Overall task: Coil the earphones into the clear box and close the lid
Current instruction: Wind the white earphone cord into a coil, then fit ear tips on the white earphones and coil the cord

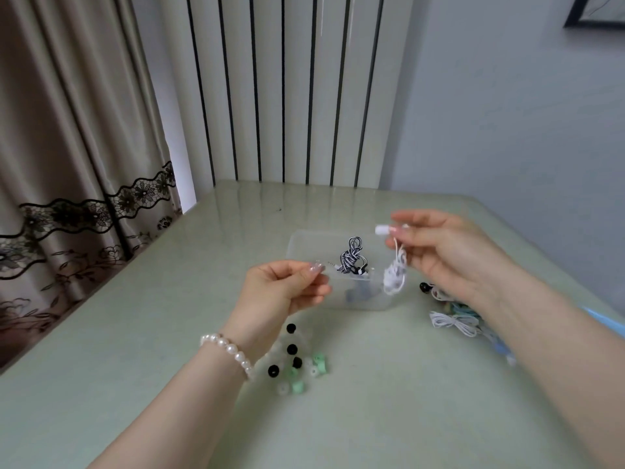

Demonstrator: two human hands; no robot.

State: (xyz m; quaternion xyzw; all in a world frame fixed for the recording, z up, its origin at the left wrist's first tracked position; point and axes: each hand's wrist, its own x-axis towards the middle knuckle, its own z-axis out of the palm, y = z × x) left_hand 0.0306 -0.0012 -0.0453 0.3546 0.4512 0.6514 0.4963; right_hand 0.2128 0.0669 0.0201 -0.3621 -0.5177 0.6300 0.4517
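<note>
White earphones (395,270) dangle coiled from the right hand's (449,252) pinching fingers, over the box (358,301). At nine o'clock of it, the left hand (282,287) pinches its lid (304,247) open.

The pale green table (338,418) carries a clear box (304,242), loose black, green and clear ear tips (294,367), and bundled white and blue earphone cords (456,321).

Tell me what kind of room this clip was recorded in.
Probably a room in a home: a lace-trimmed curtain hangs left, a tall white column radiator stands behind the pale green table, and a framed picture is on the wall.
</note>
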